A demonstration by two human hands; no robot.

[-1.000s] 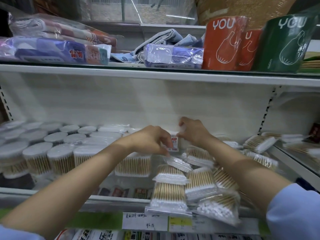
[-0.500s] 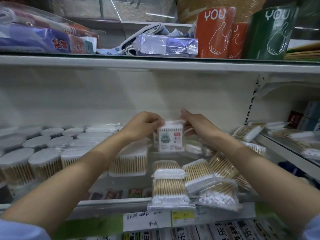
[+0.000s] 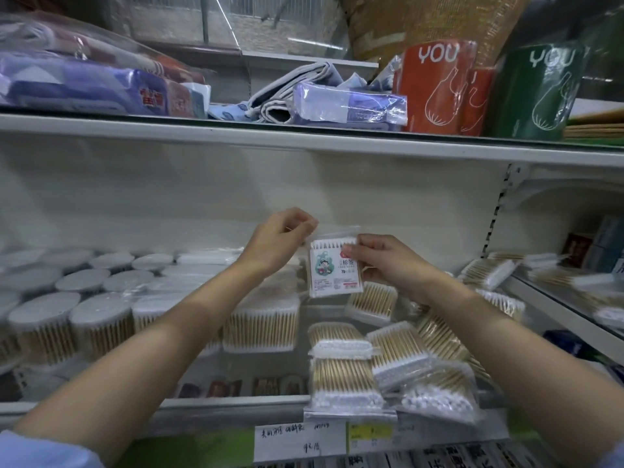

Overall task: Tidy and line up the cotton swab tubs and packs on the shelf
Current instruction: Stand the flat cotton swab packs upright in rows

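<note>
Both hands hold the small flat clear-plastic swab pack with a printed paper label [image 3: 334, 268] upright above the shelf [image 3: 236, 405]: left hand [image 3: 280, 241] seemingly pinching its top corner (blur hides the fingertips), right hand [image 3: 385, 265] gripping its side. Best lowered squarely behind the glossy, slippery wooden-stick packs [image 3: 341, 363], beside the round white-lidded tubs [image 3: 101, 319].

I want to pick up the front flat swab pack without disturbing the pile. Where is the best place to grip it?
Grip the front flat pack by its two long sides, coming from above and the front. It lies flat on the glass shelf edge with its left side free; another pack leans against its right, so probably lift straight up.
</note>
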